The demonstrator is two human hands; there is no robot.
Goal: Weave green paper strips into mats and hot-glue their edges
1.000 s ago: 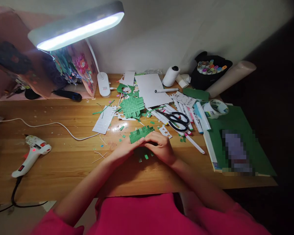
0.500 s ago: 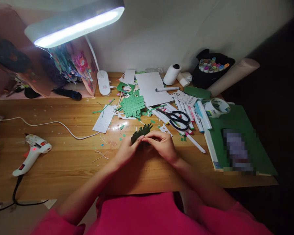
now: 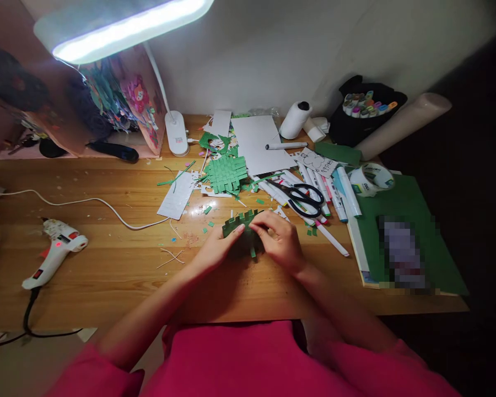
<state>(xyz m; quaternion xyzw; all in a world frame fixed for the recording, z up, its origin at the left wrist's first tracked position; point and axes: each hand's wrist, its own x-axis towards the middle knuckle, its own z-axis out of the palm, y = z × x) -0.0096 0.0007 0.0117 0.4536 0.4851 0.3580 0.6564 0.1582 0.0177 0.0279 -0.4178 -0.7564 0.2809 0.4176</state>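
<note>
Green paper (image 3: 244,223), notched along its top edge, is held above the table (image 3: 119,286) near its front edge, with a narrow strip (image 3: 253,252) hanging below. Beyond it, a woven green mat (image 3: 225,175) is laid among scraps and cut-out white card, and a white sheet (image 3: 256,144) is spread behind, with a pen (image 3: 286,146) resting across it. Scissors (image 3: 293,194) are laid over a heap of markers (image 3: 332,241) just past the right hand (image 3: 284,241) — the nearest clutter on that side. Farther right, a roll of tape (image 3: 359,182) is set by a large green sheet (image 3: 425,226), on which a pixelated object (image 3: 403,253) is placed. A spool of thread (image 3: 294,122) and a black pen holder (image 3: 367,122) are stood at the back. On the left, a glue gun (image 3: 54,253) is laid well apart, and the scene is lit by a lamp (image 3: 132,27).

The hands are brought close together. The paper's left part is clamped by the left hand (image 3: 218,248), thumb in front, fingers mostly hidden behind. Its right part is pinched between the right thumb and forefinger — the other fingers are curled in.
</note>
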